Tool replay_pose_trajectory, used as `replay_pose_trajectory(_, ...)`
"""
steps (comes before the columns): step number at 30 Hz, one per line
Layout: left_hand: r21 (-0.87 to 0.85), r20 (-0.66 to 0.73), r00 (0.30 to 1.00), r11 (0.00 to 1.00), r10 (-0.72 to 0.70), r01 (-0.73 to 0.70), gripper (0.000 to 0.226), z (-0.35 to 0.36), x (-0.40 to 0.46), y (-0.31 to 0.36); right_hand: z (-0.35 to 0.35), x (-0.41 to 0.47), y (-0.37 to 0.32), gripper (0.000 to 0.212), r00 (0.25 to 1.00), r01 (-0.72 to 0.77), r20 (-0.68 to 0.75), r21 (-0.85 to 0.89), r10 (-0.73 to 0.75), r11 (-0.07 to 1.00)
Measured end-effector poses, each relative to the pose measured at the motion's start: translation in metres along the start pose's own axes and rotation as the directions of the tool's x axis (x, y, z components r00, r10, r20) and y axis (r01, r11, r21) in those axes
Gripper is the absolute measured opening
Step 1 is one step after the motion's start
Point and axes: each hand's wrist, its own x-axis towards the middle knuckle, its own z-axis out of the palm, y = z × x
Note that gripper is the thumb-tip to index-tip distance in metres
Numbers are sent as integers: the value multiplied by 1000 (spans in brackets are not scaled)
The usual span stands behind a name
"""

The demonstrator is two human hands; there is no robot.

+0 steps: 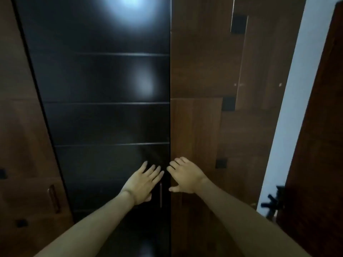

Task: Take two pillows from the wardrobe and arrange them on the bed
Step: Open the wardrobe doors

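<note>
From the head camera we see both bare arms stretched toward the wardrobe (111,89), which fills the view. Our left hand (143,184) lies flat against the glossy black door (96,117), fingers spread and holding nothing, just beside the slim vertical handle (160,194) near that door's right edge. Our right hand (185,178) is also spread and empty; its fingertips reach the seam between the black door and the brown wooden door (194,127), with the palm over the brown panel. The two hands sit close together, not touching. Both doors look shut, and we cannot see any pillows; the inside of the wardrobe is hidden. At far left a brown cabinet front (22,145) carries a curved handle (53,198). On the right, a pale wall strip (289,108) runs beside a dark brown door (319,127).
</note>
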Motion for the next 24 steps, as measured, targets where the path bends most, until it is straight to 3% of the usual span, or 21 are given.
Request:
replay_pose_trajectory(7, 90, 66, 984, 981, 167, -173, 84, 22, 16, 46, 51, 7, -25, 68, 990, 87, 120, -60, -80, 994)
replay_pose_trajectory(13, 227, 234, 971, 968, 49, -103, 74, 19, 27, 75, 72, 3, -32, 62, 952, 96, 304, -214, -27, 972)
replay_pose_trajectory(16, 224, 261, 965, 973, 2, -62, 70, 21, 27, 84, 77, 1, -46, 55, 938, 118, 347, -324, 2, 939)
replay_pose_trajectory(19, 199, 251, 968, 979, -15, -36, 69, 19, 27, 91, 73, 3, -59, 49, 893, 100, 447, -326, 60, 940)
replay_pose_trajectory(24, 164, 257, 966, 986, -33, -10, 71, 7, 2, 100, 68, -19, -67, 47, 913, 140, 404, -446, 59, 884)
